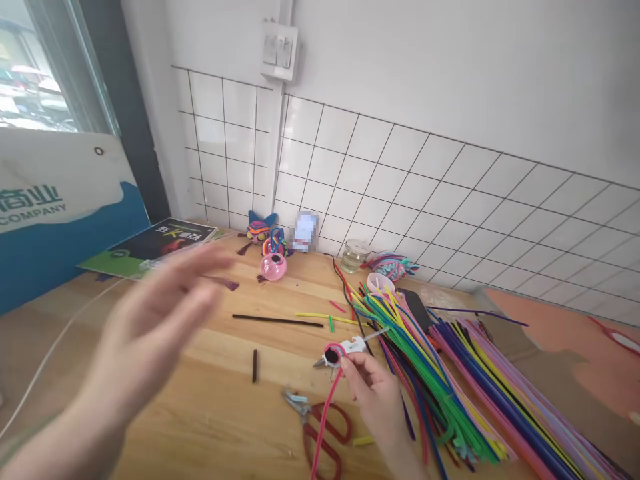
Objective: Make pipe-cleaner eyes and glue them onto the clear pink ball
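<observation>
My left hand [160, 320] is raised over the left part of the wooden table, blurred, its fingers apart and nothing in them. Between thumb and fingers, my right hand [377, 393] pinches a pink pipe cleaner [325, 415] with its upper end coiled around a black round piece [331, 355]. The rest of the strand hangs down toward the table's front. Behind the coil lies a white glue gun [354, 345], partly hidden. Scissors with red handles [334, 423] lie below, and the pink strand passes in front of them.
Bundles of coloured pipe cleaners [425, 360] cover the right side. Black pieces [277, 321] lie mid-table. Toward the wall stand a pink round object [273, 267], a phone [305, 231], a glass jar [355, 257] and colourful crafts [258, 228]. A booklet [165, 243] lies at the left.
</observation>
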`<state>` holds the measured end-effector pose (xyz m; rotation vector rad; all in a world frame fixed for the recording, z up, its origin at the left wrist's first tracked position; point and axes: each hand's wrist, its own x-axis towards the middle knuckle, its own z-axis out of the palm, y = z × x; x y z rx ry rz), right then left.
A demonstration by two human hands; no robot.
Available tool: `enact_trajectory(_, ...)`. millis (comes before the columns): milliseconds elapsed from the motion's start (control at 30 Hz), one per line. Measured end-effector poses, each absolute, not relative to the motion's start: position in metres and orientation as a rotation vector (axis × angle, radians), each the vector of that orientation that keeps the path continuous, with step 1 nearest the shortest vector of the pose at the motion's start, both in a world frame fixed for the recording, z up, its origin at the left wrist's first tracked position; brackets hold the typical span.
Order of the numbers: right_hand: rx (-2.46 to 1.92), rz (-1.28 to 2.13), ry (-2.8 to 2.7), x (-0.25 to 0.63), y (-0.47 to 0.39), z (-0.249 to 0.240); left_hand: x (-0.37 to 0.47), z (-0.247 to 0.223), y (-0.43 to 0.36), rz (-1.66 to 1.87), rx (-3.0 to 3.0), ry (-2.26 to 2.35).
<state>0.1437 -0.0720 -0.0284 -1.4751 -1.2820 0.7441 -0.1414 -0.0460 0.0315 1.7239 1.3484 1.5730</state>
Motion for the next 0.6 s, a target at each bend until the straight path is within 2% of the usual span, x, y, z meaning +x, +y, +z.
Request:
enact_trajectory(100, -1.449, 0.732, -1.315, 0.142, -0.073, -0.027, -0.081, 0.036, -0.028, 1.138, 1.771, 1.171)
enact_trajectory(200, -1.449, 0.688, -1.394, 0.142, -0.074, -0.028, -0.047, 0.02, -0.025, 0.902, 1.921, 1.122)
enact_trajectory(600, -1.424, 0.492, -1.59, 0.142, -0.077, -0.026, -0.018, 0.0, -0.024, 0.842, 1.775, 1.113)
